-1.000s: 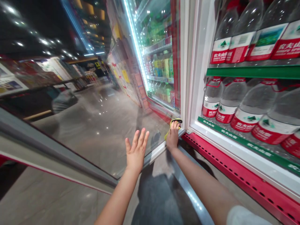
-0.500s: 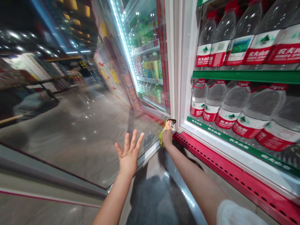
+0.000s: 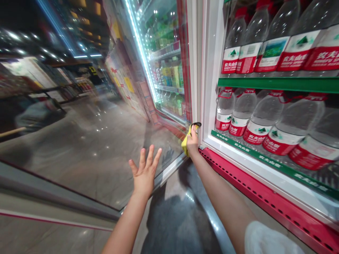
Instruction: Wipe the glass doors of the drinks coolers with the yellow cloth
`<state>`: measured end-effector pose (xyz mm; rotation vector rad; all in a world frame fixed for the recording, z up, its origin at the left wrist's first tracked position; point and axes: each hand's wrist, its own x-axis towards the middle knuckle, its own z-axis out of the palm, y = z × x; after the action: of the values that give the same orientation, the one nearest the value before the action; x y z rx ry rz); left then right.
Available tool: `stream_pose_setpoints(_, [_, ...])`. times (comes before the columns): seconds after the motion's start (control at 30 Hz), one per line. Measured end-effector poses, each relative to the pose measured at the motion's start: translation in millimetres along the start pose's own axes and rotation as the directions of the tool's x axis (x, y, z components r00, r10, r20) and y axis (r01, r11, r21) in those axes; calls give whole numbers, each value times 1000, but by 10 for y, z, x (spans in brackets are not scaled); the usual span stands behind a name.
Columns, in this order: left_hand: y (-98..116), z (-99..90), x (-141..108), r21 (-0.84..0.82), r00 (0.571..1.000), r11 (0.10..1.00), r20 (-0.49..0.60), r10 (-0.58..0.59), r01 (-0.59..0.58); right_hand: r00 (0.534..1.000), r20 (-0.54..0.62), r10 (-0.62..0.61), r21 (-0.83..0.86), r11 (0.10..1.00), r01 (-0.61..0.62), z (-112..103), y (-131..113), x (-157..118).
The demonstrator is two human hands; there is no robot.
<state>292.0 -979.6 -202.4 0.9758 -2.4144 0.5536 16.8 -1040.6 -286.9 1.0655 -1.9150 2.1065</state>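
My left hand [image 3: 144, 173] is spread with its fingers apart, in front of or against the glass door [image 3: 106, 162]; whether it touches the pane I cannot tell. In my right hand [image 3: 192, 141] is a yellow cloth [image 3: 185, 141] with a dark loop at its top. That hand is at the hinge side of the door, low by the white door frame [image 3: 196, 88], and the cloth lies against the glass or frame there. The fingers are closed around the cloth, partly hiding it.
To the right stands an open fridge with large water bottles [image 3: 265, 116] on two levels, split by a green shelf edge [image 3: 265, 84]. A red perforated base panel [image 3: 254, 197] runs below. Bottled drinks [image 3: 169, 74] show through the glass. Grey floor [image 3: 169, 225] lies beneath my arms.
My right hand has moved up a little along the hinge side of the door with the yellow cloth. My left hand has hardly moved and stays spread.
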Motion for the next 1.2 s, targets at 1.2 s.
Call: stream_pose_setpoints(1.2, [-46,27,-28,59,998,996,-30,63,-61,928,282,-245,8,967,253,-151,-481,-470])
